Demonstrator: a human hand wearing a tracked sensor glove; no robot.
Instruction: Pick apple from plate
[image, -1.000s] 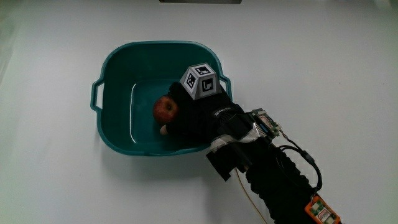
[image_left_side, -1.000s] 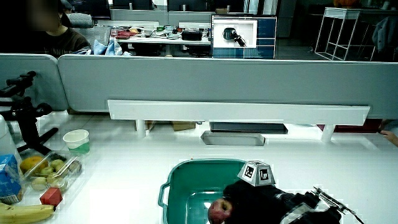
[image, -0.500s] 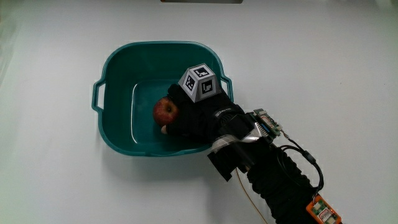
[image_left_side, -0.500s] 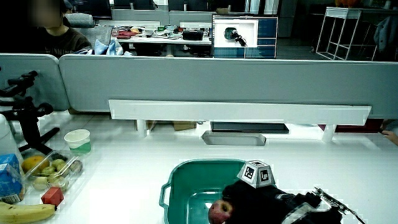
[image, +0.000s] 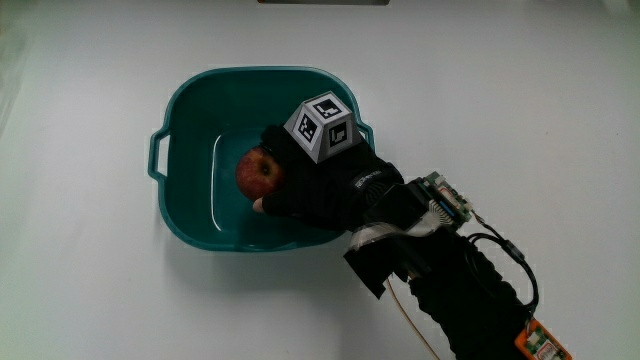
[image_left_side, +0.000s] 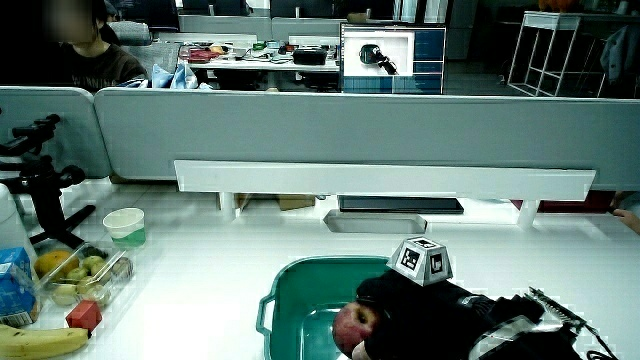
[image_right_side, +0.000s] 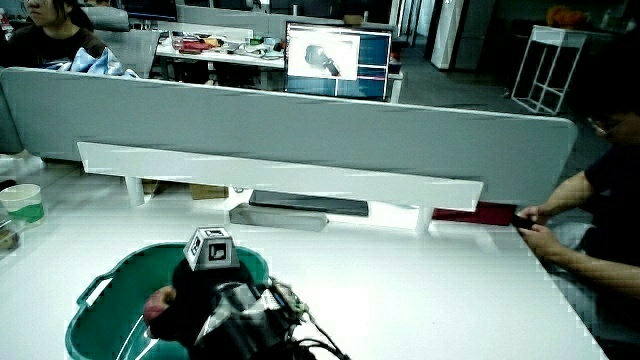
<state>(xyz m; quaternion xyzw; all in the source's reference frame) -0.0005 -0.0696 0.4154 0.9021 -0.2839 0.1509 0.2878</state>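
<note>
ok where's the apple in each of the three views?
Main view: apple inside the teal tub, at the fingertips of the hand.
A side view: apple in the tub, beside the hand.
A side view: apple in the tub.
Shared landmark: patterned cube.

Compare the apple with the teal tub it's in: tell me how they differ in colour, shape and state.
The apple is red and round; the tub is teal and roughly square, with rounded corners and side handles. The apple is small and solid, while the tub is a wide, open container around it. The hand grips the apple; the tub merely rests on the white table. Both show in the main view and both side views.
</note>
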